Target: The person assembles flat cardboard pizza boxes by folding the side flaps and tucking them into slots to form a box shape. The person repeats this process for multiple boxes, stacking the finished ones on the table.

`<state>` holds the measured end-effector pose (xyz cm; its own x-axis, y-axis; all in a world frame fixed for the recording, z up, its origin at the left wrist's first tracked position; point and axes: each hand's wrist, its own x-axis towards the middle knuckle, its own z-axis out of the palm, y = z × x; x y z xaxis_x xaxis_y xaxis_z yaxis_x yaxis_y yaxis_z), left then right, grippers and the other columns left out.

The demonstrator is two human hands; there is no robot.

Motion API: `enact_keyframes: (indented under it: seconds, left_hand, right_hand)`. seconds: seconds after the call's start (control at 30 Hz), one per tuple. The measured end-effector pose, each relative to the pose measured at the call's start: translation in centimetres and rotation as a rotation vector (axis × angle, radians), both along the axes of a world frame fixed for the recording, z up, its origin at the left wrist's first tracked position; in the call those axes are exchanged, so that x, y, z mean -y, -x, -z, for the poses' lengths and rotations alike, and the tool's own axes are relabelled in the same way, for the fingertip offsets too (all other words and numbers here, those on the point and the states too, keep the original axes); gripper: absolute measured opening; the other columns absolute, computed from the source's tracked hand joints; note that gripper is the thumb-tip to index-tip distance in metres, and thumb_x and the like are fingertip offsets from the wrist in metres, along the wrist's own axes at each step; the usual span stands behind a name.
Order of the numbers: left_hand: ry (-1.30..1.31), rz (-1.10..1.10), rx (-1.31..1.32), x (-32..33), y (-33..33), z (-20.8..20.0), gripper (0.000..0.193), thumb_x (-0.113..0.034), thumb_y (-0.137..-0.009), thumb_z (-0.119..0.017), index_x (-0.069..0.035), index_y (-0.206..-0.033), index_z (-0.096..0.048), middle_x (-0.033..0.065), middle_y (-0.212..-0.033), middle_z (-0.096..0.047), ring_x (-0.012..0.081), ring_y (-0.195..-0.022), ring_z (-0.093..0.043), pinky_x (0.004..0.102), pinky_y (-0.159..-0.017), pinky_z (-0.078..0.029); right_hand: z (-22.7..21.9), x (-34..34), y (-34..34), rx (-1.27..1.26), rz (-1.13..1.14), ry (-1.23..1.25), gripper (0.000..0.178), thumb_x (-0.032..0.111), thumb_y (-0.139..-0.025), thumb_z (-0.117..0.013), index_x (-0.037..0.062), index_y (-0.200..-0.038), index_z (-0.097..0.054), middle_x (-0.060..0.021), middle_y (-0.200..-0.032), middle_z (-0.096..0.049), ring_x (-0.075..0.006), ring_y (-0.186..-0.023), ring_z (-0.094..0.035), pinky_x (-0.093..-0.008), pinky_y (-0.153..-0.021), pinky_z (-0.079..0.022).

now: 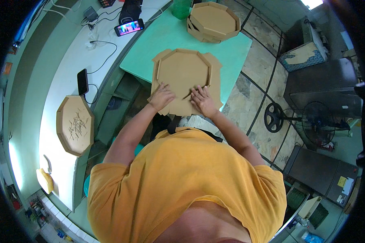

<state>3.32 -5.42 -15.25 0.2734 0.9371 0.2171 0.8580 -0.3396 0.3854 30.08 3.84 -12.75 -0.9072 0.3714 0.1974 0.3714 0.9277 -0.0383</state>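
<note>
An octagonal brown cardboard pizza box (182, 73) lies partly folded at the near end of the green table. Its far and side rims stand up, while flaps spread out flat around them. My left hand (163, 97) is closed at the near left corner, its fingers bent on the cardboard and the thumb by the outer edge. My right hand (204, 100) rests on the near right corner with its fingers spread over the flap and rim. A dark slit shows in the cardboard between my hands. The underside of the box is hidden.
Folded octagonal boxes (215, 20) are stacked at the table's far end beside a green container (181, 9). On the white counter at left are a lit phone (129, 27), a dark phone (82, 82) on a cable, and an octagonal tray (75, 125) holding small thin pieces.
</note>
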Motion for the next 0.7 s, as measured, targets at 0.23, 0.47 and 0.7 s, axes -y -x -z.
enact_keyframes:
  seconds: [0.23, 0.47, 0.7]
  left_hand:
    - [0.023, 0.15, 0.048, 1.1, 0.9, -1.7, 0.034, -0.032, -0.087, -0.066, -0.01, -0.113, -0.067, 0.0085, -0.126, -0.062, 0.0336, -0.137, -0.037, 0.0529, -0.116, -0.021]
    - [0.144, -0.075, 0.162, -0.1, 0.5, -2.1, 0.036, -0.039, -0.088, -0.063, -0.006, -0.103, -0.068, 0.0087, -0.097, -0.069, 0.0337, -0.12, -0.052, 0.0518, -0.109, -0.028]
    - [-0.002, -0.321, 0.166, -0.9, -1.5, -0.3, 0.03, -0.038, -0.087, -0.065, -0.011, -0.1, -0.071, 0.0099, -0.106, -0.064, 0.0311, -0.11, -0.055, 0.0508, -0.11, -0.026]
  right_hand:
    - [-1.2, 2.4, -1.1, 0.257, 0.029, 0.069, 0.094, 0.065, -0.082, -0.053, -0.0053, -0.142, -0.034, -0.0226, -0.154, -0.023, -0.0335, -0.144, -0.02, -0.0524, -0.117, -0.015]
    - [0.0, -0.3, 0.8, -0.162, 0.183, 0.222, 0.037, 0.037, -0.09, -0.059, 0.0025, -0.103, -0.06, -0.0159, -0.103, -0.061, -0.0324, -0.11, -0.055, -0.0517, -0.108, -0.029]
    - [0.2, -1.1, 3.7, -0.274, 0.294, 0.314, 0.018, 0.029, -0.087, -0.064, 0.0107, -0.087, -0.064, -0.0096, -0.086, -0.06, -0.0295, -0.092, -0.06, -0.0459, -0.093, -0.04]
